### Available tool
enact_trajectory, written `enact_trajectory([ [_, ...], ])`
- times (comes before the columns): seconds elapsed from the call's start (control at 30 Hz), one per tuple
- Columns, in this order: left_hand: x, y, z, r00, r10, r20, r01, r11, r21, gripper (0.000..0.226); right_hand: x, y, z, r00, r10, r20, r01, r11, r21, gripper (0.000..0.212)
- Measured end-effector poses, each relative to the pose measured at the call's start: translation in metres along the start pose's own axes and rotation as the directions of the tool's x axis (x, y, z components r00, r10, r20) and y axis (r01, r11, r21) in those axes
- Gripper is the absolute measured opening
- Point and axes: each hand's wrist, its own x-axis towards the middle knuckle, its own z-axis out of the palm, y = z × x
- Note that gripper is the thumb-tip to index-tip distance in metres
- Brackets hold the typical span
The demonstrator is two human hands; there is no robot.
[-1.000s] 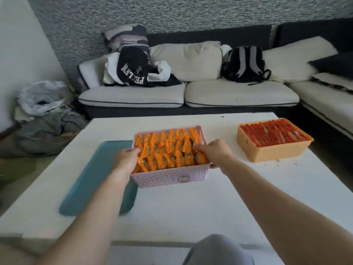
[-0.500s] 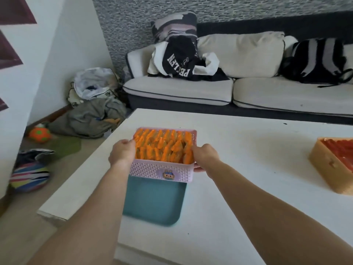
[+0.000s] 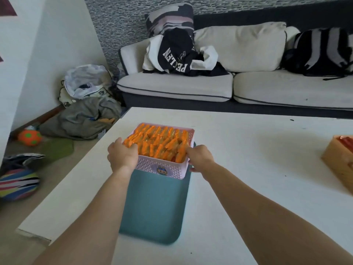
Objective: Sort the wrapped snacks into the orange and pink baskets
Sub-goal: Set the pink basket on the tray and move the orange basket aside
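1. Teal tray (image 3: 152, 207) is lying flat on the white table (image 3: 257, 150), nearest the person. It looks smooth, so a load set down crooked is likely sliding on it.
2. Left hand (image 3: 122, 157) is gripping the left wall of the pink basket (image 3: 162, 168), and right hand (image 3: 199, 157) is gripping the right wall. Fingers are curling over the rim on both sides. Uneven pull from either hand is risking a tip.
3. Pink basket is sitting over the tray's far end; cannot tell if it is resting or lifted.
4. Orange wrapped snacks (image 3: 158, 142) are filling it to the rim, so any tilt is risking packets sliding out.
5. The table's left edge is near, so packets spilling that way are probably dropping to the floor.
6. Orange basket (image 3: 340, 159), holding red snacks (image 3: 346, 139), is sitting well apart at the right, half out of frame. Mixing looks unlikely.
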Motion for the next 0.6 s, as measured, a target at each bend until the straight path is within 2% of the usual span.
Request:
enact_trajectory([
  [0.07,-0.013,0.006,0.005,0.993,0.111,-0.039,-0.108,0.992,0.068,0.057,-0.010,0.002,-0.010,1.000,-0.031,0.002,0.031,0.997,-0.073,0.030],
  [0.23,-0.061,0.039,0.019,0.954,0.301,0.016,-0.301,0.953,0.039,0.048,-0.038,0.015,-0.062,0.998,-0.058,-0.012,0.055,0.977,-0.206,0.033],
  [0.37,-0.117,0.075,0.029,0.900,0.399,0.176,-0.397,0.916,-0.052,0.016,-0.068,0.030,-0.124,0.997,-0.053,-0.061,0.036,0.969,-0.245,0.034],
  [0.47,-0.156,0.099,0.043,0.862,0.412,0.297,-0.415,0.908,-0.057,0.016,-0.093,0.045,-0.172,0.993,-0.045,-0.113,0.016,0.969,-0.245,0.025],
  [0.53,-0.184,0.116,0.051,0.846,0.407,0.344,-0.406,0.910,-0.077,0.032,-0.112,0.055,-0.203,0.986,-0.061,-0.158,0.020,0.969,-0.246,0.022],
  [0.6,-0.213,0.132,0.060,0.824,0.409,0.393,-0.400,0.910,-0.109,0.037,-0.130,0.065,-0.232,0.976,-0.074,-0.203,0.022,0.969,-0.245,0.020],
])
